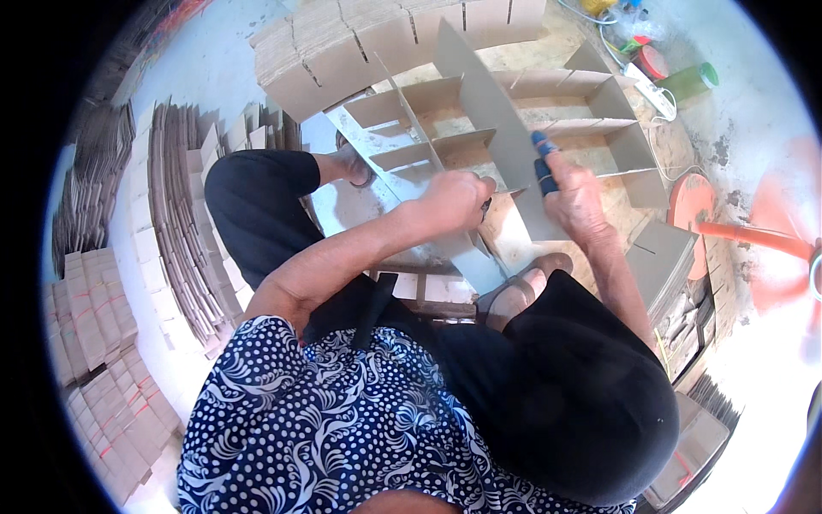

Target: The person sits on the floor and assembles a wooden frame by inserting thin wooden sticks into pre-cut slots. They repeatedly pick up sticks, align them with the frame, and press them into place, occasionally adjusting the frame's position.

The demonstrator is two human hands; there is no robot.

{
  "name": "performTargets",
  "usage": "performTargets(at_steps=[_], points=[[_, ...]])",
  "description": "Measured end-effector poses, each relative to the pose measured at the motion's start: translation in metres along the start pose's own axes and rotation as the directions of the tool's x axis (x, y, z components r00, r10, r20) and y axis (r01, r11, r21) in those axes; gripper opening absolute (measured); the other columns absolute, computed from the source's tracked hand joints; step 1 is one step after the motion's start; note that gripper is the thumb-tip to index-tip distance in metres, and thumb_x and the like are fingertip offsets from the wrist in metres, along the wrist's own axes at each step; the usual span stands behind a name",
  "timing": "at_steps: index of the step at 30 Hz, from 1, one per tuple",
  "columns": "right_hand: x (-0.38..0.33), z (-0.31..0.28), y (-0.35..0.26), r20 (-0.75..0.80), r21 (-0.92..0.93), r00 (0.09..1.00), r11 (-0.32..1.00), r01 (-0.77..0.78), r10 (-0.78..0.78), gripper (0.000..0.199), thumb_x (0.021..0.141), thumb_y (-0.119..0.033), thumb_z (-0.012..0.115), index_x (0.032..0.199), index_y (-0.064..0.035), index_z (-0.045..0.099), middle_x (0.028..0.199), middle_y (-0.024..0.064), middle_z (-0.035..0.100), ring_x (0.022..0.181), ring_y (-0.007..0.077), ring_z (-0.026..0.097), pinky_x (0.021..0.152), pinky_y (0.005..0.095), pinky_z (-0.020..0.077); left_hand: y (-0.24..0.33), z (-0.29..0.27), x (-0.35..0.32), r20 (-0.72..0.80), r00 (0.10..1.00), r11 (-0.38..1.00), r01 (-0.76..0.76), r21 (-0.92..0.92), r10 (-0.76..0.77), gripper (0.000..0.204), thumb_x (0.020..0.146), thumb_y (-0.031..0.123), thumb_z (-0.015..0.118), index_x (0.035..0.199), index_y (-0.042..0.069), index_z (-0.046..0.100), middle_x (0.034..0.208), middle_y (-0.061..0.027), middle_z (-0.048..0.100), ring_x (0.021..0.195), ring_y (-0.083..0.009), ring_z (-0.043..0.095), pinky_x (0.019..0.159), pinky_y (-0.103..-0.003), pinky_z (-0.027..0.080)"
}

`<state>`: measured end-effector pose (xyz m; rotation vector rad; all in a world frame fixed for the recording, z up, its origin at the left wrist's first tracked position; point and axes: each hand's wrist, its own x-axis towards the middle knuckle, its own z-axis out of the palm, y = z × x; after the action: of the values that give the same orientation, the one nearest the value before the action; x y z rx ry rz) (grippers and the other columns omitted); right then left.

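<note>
A grid of interlocking cardboard dividers (pixel 565 147) stands in front of me, its strips crossing upright. My right hand (pixel 572 190), with blue and black wraps on its fingers, grips the near part of a long cardboard strip (pixel 490 96). That strip rises above the others and slants away to the far left. To its left, my left hand (pixel 458 199) is closed at the near side of the grid. A thinner-looking upright strip (pixel 413 116) runs down to this hand. What its fingers pinch is hidden; a dark band shows on one finger.
A thick stack of slotted cardboard strips (pixel 360 43) lies beyond the grid. More cardboard stacks (pixel 184 214) line the left floor. At right are a white power strip (pixel 651 92), a green jar (pixel 689 81), an orange fan (pixel 753 240) and cardboard pieces (pixel 659 265). My feet flank the work.
</note>
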<state>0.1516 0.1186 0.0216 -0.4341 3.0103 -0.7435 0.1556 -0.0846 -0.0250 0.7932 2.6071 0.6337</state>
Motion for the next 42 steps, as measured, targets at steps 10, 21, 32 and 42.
performTargets(at_steps=[10,21,32,42], points=[[-0.084,0.013,0.028,-0.349,0.83,0.696,0.552,-0.082,0.628,0.046,0.079,-0.016,0.065,0.122,-0.0025,0.054,0.133,0.0194,0.046,0.117,0.0367,0.049,0.1,0.0459,0.0386,-0.005,-0.03,-0.007,0.125,0.992,0.989,-0.027,0.148,0.008,0.02,0.073,0.014,0.061,0.088,0.003,0.063,0.091,-0.0182,0.063,0.091,-0.0371,0.061,0.076,-0.046,0.049],[-0.333,-0.038,0.124,-0.621,0.099,0.399,0.573,-0.814,0.675,0.032,0.09,-0.01,0.056,0.121,-0.0006,0.051,0.113,0.0114,0.055,0.1,0.0197,0.051,0.084,0.0312,0.0448,0.045,0.009,0.057,0.131,0.986,0.988,-0.12,0.099,0.107,0.013,0.073,0.006,0.056,0.084,0.0,0.061,0.081,-0.023,0.064,0.083,-0.0414,0.063,0.072,-0.049,0.049],[-0.15,-0.065,0.052,-0.488,0.189,0.835,0.964,-0.185,0.255,0.046,0.089,-0.005,0.06,0.134,-0.0053,0.046,0.115,0.0186,0.062,0.102,0.0225,0.063,0.084,0.0312,0.0487,0.032,0.02,0.035,-0.021,0.999,0.996,-0.039,0.084,0.041,0.014,0.073,0.011,0.057,0.084,0.003,0.062,0.08,-0.0223,0.064,0.08,-0.0411,0.063,0.071,-0.051,0.048],[-0.029,-0.079,0.032,-0.157,0.281,0.982,0.958,-0.056,0.104,0.045,0.083,0.006,0.054,0.126,-0.0031,0.052,0.108,0.0212,0.064,0.097,0.0307,0.065,0.083,0.0317,0.0491,0.032,0.018,0.026,-0.035,0.998,0.999,-0.042,0.008,0.043,0.014,0.073,0.011,0.058,0.085,0.004,0.062,0.085,-0.0196,0.065,0.083,-0.0385,0.064,0.073,-0.049,0.049]])
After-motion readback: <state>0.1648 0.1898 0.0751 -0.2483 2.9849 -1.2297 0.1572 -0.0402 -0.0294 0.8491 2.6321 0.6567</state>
